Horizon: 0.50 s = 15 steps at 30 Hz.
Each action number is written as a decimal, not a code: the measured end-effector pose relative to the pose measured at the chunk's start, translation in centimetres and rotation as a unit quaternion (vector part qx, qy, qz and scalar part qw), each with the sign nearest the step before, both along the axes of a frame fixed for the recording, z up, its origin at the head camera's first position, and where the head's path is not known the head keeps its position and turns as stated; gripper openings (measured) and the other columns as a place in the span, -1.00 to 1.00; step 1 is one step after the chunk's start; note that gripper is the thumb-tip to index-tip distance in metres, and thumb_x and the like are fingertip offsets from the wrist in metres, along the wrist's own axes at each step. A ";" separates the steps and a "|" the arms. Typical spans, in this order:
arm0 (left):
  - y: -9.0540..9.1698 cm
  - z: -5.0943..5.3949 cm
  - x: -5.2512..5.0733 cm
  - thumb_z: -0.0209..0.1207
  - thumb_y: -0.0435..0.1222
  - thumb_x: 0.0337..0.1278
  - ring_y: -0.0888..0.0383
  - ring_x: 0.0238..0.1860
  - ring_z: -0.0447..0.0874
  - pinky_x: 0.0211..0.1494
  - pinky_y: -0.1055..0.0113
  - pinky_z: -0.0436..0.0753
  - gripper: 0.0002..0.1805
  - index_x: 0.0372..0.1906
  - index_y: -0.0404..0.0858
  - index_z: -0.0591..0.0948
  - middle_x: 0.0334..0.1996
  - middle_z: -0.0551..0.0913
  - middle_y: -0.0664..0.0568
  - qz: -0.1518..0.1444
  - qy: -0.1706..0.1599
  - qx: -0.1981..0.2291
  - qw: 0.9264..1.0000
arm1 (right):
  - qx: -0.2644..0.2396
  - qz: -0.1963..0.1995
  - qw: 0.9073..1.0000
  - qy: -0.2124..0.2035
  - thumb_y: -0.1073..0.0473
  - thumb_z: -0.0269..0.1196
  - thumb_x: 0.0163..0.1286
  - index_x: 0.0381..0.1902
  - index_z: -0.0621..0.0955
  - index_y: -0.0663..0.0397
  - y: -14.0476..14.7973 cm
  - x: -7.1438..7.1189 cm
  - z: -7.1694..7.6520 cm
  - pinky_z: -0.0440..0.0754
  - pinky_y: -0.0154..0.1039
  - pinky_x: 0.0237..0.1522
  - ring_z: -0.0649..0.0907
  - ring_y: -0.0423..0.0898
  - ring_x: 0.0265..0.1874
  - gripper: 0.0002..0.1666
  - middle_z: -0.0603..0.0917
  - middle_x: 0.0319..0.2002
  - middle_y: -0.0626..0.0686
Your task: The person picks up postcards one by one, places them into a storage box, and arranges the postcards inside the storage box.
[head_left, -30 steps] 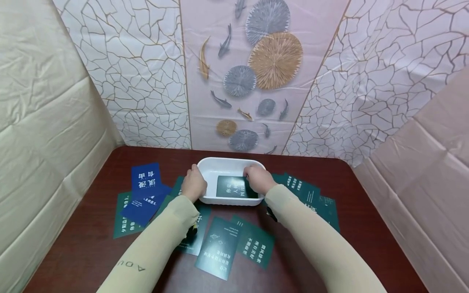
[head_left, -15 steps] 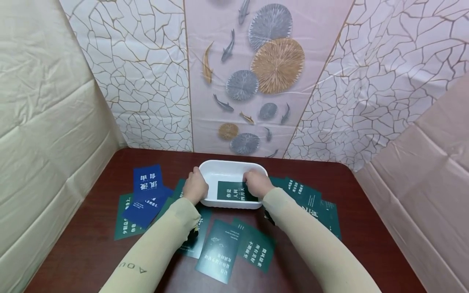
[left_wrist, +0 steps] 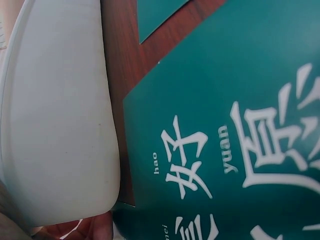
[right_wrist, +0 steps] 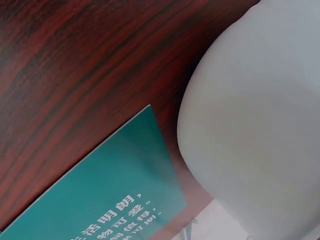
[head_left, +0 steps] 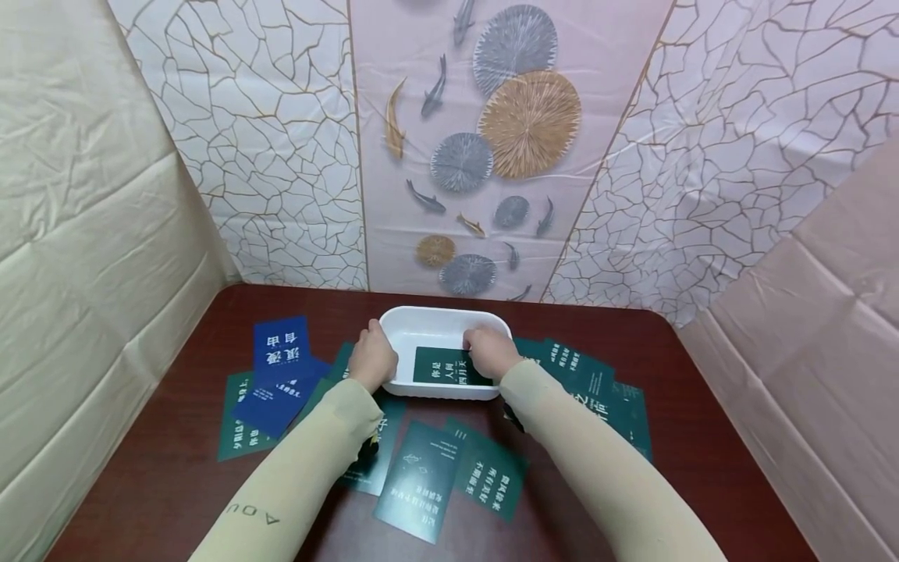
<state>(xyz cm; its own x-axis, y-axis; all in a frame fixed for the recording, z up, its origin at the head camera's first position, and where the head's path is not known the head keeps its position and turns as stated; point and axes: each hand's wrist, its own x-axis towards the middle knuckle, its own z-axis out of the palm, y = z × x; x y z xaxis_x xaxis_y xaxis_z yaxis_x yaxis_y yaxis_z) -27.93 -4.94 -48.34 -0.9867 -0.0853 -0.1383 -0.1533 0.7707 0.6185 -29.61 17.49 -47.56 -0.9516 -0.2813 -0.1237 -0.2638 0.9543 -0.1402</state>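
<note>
A white oval-cornered plastic basin (head_left: 414,388) stands on the table, its outer wall close up in both wrist views. My left hand (head_left: 372,357) grips its left rim with curled fingers; in the left wrist view a bit of fingertip shows below the basin wall. Inside the basin lies a dark green card (head_left: 442,367) with white Chinese characters. My right hand (head_left: 492,353) reaches over the right end of the basin, its curled fingers pinching the card's right end. The fingertips are hidden under the hand.
Two blue cards (head_left: 282,351) overlap green ones on the left. Several green cards fan out right of the basin (head_left: 590,371). More green cards (head_left: 421,480) lie in front of it on the dark red wooden table (head_left: 190,468). Patterned cloth (head_left: 449,195) hangs behind.
The green card in the basin has tipped and lost its glare, now lying a little lower toward the front wall. Both hands stay almost in place.
</note>
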 end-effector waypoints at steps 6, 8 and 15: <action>-0.1 0.1 -0.1 0.16 -0.39 0.19 -0.21 0.04 0.51 0.10 -0.17 0.49 -0.27 0.39 -0.40 0.08 0.11 0.41 -0.34 0.000 -0.002 -0.001 1.000 | -0.021 -0.007 1.000 0.010 0.22 0.17 0.42 -0.13 0.66 0.00 0.0 0.0 0.0 0.54 -0.11 0.06 0.57 -0.11 -0.20 -0.85 0.66 -0.19 -0.02; -0.1 0.0 -0.1 0.16 -0.39 0.19 -0.21 0.04 0.51 0.11 -0.17 0.49 -0.26 0.39 -0.40 0.08 0.11 0.41 -0.34 -0.001 -0.006 0.000 1.000 | -0.048 -0.011 0.999 0.019 0.22 0.17 0.42 -0.09 0.66 0.00 0.1 0.1 0.3 0.54 -0.10 0.07 0.57 -0.12 -0.16 -0.83 0.65 -0.14 -0.02; 0.0 0.2 0.0 0.19 -0.39 0.16 -0.20 0.02 0.52 0.09 -0.16 0.50 -0.25 0.38 -0.40 0.08 0.11 0.40 -0.34 -0.002 -0.008 0.000 1.000 | -0.148 -0.030 0.985 0.079 0.12 0.17 0.43 -0.02 0.65 0.02 2.2 1.1 3.7 0.59 -0.11 -0.10 0.58 -0.11 -0.17 -0.76 0.59 -0.12 -0.02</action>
<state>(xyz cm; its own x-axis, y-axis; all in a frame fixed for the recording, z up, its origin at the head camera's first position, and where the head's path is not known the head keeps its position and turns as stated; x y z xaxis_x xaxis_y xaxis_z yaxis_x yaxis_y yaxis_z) -27.93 -4.95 -48.17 -0.9848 -0.0806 -0.1541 -0.1595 0.7716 0.6157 -28.53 19.72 -43.88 -0.9685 -0.2247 0.1071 -0.2487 0.8923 -0.3767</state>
